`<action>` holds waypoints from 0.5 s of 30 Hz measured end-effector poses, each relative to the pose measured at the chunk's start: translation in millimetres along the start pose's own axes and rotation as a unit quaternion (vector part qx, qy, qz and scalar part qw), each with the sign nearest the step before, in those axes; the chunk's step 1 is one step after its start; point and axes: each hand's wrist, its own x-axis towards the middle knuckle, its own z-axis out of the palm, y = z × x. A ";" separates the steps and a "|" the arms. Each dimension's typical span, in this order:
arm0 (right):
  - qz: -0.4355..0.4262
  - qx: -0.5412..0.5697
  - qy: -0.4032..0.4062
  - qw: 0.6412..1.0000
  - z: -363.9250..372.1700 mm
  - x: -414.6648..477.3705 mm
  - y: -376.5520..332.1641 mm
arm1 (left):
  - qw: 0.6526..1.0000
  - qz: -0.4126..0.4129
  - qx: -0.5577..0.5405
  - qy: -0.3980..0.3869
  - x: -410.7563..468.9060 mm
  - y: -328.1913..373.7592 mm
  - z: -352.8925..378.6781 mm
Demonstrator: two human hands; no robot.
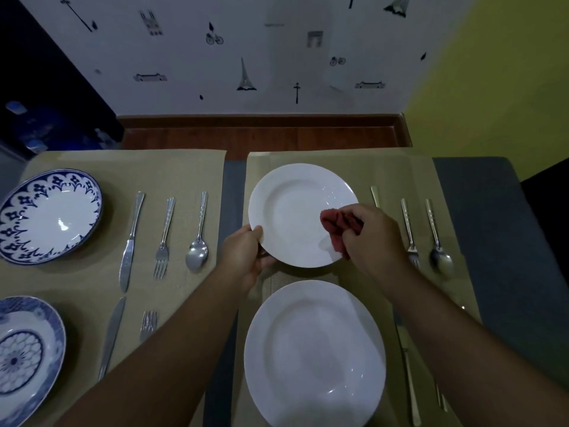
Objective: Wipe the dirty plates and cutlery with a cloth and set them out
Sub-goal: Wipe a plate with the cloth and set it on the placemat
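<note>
A white plate [289, 208] is held tilted above the right placemat. My left hand [246, 257] grips its near-left rim. My right hand [372, 235] is closed on a bunched red cloth [334, 224] that rests on the plate's right side. A second white plate [314, 352] lies flat on the mat just below. To the right lie a fork [409, 232], a spoon [438, 238] and a knife handle [374, 195], the knife partly hidden by my right hand.
On the left placemat [92, 158] sit a blue-patterned bowl [49, 214], another blue plate [24, 359], two knives [131, 241], two forks [163, 238] and a spoon [198, 235]. More cutlery [409, 371] lies beside my right forearm. A wall stands behind the table.
</note>
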 end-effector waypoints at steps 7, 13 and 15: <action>-0.003 -0.020 0.004 1.000 4.6 -4.9 0.9 | 1.000 0.012 0.008 0.007 -9.2 -2.0 -14.4; -0.031 0.053 -0.001 0.998 -6.5 -22.7 -8.5 | 0.998 0.060 0.018 0.022 -50.1 -10.4 -18.8; -0.042 0.065 0.010 0.997 -16.3 -31.9 -8.3 | 0.998 0.056 0.025 0.001 -63.3 -15.4 -13.4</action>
